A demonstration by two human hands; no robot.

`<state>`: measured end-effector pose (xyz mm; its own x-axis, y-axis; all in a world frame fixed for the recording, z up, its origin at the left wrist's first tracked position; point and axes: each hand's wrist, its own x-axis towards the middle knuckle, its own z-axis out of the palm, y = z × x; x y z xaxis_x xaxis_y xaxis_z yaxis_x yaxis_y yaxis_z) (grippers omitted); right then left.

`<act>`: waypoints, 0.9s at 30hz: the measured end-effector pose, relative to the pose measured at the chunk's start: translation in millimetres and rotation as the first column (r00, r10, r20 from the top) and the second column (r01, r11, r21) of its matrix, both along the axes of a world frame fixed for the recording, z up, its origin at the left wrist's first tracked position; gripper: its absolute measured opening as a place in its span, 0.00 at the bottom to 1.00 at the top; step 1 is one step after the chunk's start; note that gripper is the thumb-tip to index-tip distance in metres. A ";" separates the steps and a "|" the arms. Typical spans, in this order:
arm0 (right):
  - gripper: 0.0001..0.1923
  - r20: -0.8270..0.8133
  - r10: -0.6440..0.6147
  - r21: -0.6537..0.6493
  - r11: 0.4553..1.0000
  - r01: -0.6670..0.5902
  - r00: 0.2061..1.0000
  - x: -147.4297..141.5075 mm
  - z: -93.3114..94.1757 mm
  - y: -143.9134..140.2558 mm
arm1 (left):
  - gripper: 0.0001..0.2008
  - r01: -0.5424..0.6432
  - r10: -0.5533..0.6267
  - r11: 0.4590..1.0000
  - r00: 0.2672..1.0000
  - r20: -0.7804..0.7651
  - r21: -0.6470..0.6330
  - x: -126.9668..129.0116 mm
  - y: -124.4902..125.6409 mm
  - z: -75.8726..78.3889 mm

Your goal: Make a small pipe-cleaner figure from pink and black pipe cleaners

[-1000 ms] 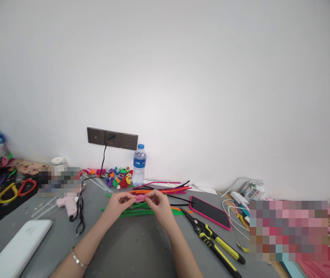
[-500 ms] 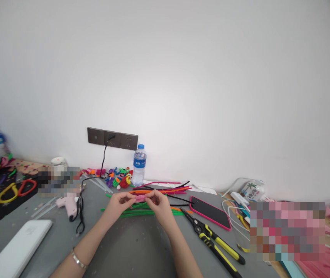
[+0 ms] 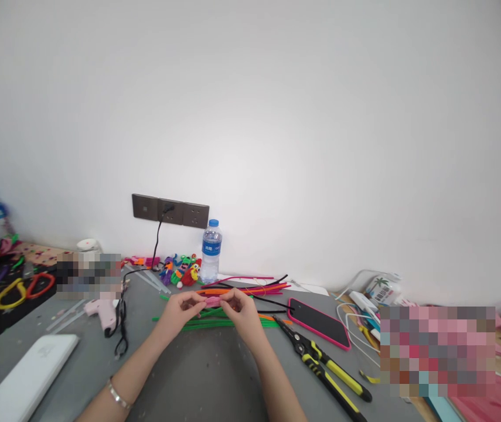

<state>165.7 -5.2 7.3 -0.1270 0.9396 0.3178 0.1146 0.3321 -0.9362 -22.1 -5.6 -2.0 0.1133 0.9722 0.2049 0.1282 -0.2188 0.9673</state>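
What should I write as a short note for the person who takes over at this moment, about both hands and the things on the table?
Left hand: grip shut on one end of the small pink fuzzy pipe-cleaner piece.
Right hand: grip shut on its other end, held just above the grey table.
Under the hands: green pipe cleaners; behind them, an orange, red and black bundle.
Right of the hands: yellow-and-black pliers, pink-cased phone.
Left: pink glue gun.
Done: the pink piece is already short and bunched. Left: cannot tell from this view.
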 end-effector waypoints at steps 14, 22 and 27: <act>0.08 -0.005 0.013 -0.007 1.000 -0.013 1.000 0.3 -2.3 0.7 | 0.14 0.024 -0.022 0.999 0.998 0.059 -0.025 0.5 0.8 -0.4; 0.08 -0.005 0.020 -0.019 1.000 -0.020 1.000 0.3 -2.2 1.1 | 0.12 0.013 -0.011 0.999 0.998 0.055 -0.040 0.1 -1.6 3.1; 0.08 -0.009 0.026 -0.022 0.999 -0.026 1.000 0.6 -2.5 1.3 | 0.11 0.007 -0.007 1.000 1.000 0.007 -0.026 -1.3 -1.5 2.6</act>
<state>166.2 -3.9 4.8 -0.1490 0.9428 0.2982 0.0983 0.3142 -0.9443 -23.4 -7.1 0.6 0.1183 0.9764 0.1809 0.1197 -0.1949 0.9735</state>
